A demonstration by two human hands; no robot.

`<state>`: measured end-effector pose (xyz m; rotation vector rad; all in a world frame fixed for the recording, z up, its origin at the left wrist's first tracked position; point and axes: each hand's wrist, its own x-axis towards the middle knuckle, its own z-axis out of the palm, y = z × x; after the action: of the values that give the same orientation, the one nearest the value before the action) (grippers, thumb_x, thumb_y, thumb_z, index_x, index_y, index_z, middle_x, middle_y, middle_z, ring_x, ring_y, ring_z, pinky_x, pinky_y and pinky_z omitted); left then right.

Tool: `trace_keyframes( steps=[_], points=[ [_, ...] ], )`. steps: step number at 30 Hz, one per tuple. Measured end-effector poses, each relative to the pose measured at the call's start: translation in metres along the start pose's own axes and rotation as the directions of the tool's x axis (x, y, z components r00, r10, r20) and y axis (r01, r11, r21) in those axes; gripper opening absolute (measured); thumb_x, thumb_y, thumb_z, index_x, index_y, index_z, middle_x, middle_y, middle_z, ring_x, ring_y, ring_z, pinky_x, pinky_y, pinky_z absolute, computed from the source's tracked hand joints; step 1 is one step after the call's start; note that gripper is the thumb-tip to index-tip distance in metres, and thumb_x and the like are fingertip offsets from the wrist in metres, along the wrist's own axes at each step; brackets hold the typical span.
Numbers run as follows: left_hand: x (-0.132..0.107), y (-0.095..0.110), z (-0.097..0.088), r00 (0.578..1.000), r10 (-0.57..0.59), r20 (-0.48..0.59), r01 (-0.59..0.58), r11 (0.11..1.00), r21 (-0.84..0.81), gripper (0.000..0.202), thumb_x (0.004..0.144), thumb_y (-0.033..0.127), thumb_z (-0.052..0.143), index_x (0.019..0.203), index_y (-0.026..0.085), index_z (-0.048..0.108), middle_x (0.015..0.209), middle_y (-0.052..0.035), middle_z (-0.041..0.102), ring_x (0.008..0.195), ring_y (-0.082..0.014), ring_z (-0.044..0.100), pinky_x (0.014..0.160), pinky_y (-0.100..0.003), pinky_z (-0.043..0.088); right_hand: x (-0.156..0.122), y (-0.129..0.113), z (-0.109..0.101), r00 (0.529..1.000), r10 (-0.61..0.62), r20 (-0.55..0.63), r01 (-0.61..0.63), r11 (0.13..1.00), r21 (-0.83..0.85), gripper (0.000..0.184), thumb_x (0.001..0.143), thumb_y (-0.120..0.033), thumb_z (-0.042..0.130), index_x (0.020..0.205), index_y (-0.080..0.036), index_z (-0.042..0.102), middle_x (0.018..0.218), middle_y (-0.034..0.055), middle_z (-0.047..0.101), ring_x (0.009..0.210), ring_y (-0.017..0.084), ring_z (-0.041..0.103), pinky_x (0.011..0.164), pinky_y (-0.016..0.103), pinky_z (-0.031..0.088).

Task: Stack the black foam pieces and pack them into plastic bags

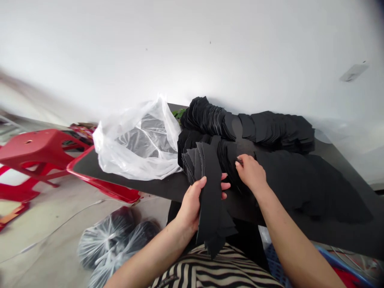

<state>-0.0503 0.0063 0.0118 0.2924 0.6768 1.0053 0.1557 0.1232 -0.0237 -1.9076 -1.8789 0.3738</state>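
Observation:
My left hand (pixel 195 198) is wrapped round a bundle of black fabric pieces (pixel 211 192), thumb on the near face and fingertips showing at its right edge. The bundle hangs upright in front of my body, its layers fanned at the top. My right hand (pixel 251 171) pinches at the edge of a row of black fabric pieces (pixel 228 154) on the table; whatever lies between its fingertips is too small to make out. Behind that row lies a second long row of overlapping black pieces (pixel 273 128). More black fabric (pixel 312 184) spreads out to the right.
An open clear plastic bag (pixel 141 160) stands on the dark table (pixel 120 176) at the left. A red stool (pixel 33 146) is on the floor beyond the table's left end. Tied plastic bags (pixel 108 236) lie below, and a blue basket (pixel 274 260) is under the table.

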Motion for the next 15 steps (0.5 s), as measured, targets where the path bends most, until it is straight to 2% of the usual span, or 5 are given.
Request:
trace_keyframes(
  steps=[2,5,9,12,15],
  points=[
    [0.000,-0.002,0.001,0.997,0.065,-0.038,-0.063,0.996,0.063,0.053,0.091,0.048,0.051,0.127,0.011,0.065,0.112,-0.0166,0.070,0.082,-0.0172,0.064,0.064,-0.022,0.050,-0.018,-0.018,-0.010,0.990,-0.126,-0.061,0.129,0.991,0.047,0.025,0.089,-0.031,0.052,0.110,-0.022,0.063,0.115,0.0111,0.065,0.098,0.027,0.063,0.084,0.043,0.048],
    [-0.001,-0.008,0.001,0.976,0.171,-0.131,-0.155,0.980,0.128,0.048,0.086,0.045,0.062,0.120,0.012,0.068,0.104,-0.0135,0.072,0.077,-0.0150,0.063,0.064,-0.022,0.050,-0.049,-0.047,-0.024,0.973,-0.210,-0.095,0.230,0.909,0.348,0.028,0.092,-0.039,0.053,0.114,-0.024,0.063,0.113,0.0076,0.066,0.094,0.022,0.065,0.085,0.038,0.052],
    [-0.003,-0.017,0.000,0.944,0.237,-0.230,-0.206,0.967,0.153,0.038,0.075,0.040,0.077,0.101,0.013,0.073,0.086,-0.0075,0.072,0.071,-0.0130,0.062,0.067,-0.022,0.050,-0.079,-0.069,-0.026,0.979,-0.200,0.045,0.117,0.723,0.681,0.037,0.090,-0.045,0.059,0.120,-0.024,0.059,0.111,0.0076,0.067,0.094,0.021,0.067,0.081,0.036,0.057],
    [-0.006,-0.021,0.000,0.941,0.226,-0.251,-0.190,0.969,0.160,0.036,0.071,0.039,0.081,0.092,0.012,0.070,0.076,-0.0055,0.069,0.065,-0.0151,0.063,0.061,-0.024,0.051,-0.088,-0.073,-0.022,0.979,-0.172,0.112,0.025,0.642,0.766,0.042,0.087,-0.047,0.063,0.121,-0.023,0.059,0.114,0.0085,0.065,0.096,0.022,0.066,0.074,0.035,0.060],
    [-0.010,-0.022,0.003,0.951,0.176,-0.256,-0.143,0.979,0.143,0.042,0.074,0.043,0.076,0.100,0.011,0.069,0.076,-0.0088,0.071,0.064,-0.0194,0.066,0.060,-0.030,0.055,-0.093,-0.072,-0.024,0.983,-0.133,0.129,-0.018,0.626,0.780,0.042,0.087,-0.047,0.063,0.121,-0.022,0.060,0.117,0.0094,0.064,0.085,0.019,0.067,0.069,0.035,0.062]
  ],
)
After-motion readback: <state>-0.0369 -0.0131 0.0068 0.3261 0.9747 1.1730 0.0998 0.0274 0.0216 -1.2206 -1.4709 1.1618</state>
